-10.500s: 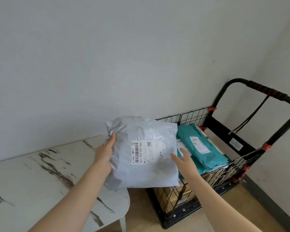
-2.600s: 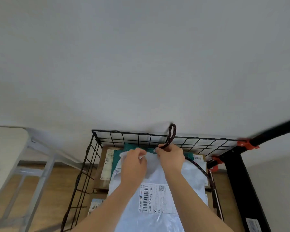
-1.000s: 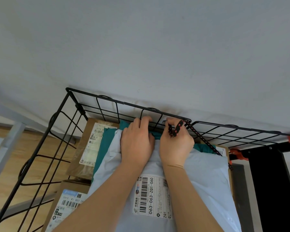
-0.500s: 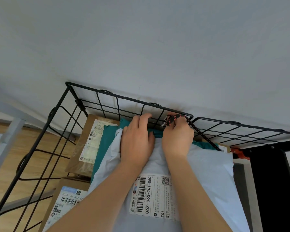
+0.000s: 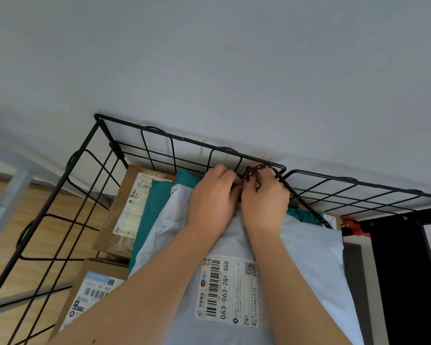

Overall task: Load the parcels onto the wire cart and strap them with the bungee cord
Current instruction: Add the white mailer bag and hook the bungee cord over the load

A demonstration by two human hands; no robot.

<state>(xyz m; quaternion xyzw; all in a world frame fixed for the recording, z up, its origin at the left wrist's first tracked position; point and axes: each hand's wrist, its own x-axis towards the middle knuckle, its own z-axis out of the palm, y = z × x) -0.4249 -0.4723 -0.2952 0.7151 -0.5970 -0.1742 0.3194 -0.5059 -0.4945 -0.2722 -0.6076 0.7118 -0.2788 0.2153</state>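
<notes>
Black-and-red braided bungee cord point(image 5: 255, 170) loops over the far top rail of a black wire cart point(image 5: 184, 143), pinched between the curled fingers of the left hand point(image 5: 213, 197) and right hand point(image 5: 264, 202). Under the wrists, a pale grey plastic mailer parcel point(image 5: 309, 257) tops a teal mailer point(image 5: 157, 202) and brown cardboard boxes point(image 5: 125, 195) inside the cart.

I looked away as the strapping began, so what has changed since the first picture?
The grey parcel, held up then, now lies on top in the cart. The cord, then hanging loose, is gripped by the right hand, looped over the far rim; the left hand has closed in beside it. Teal parcel and boxes stayed put.
</notes>
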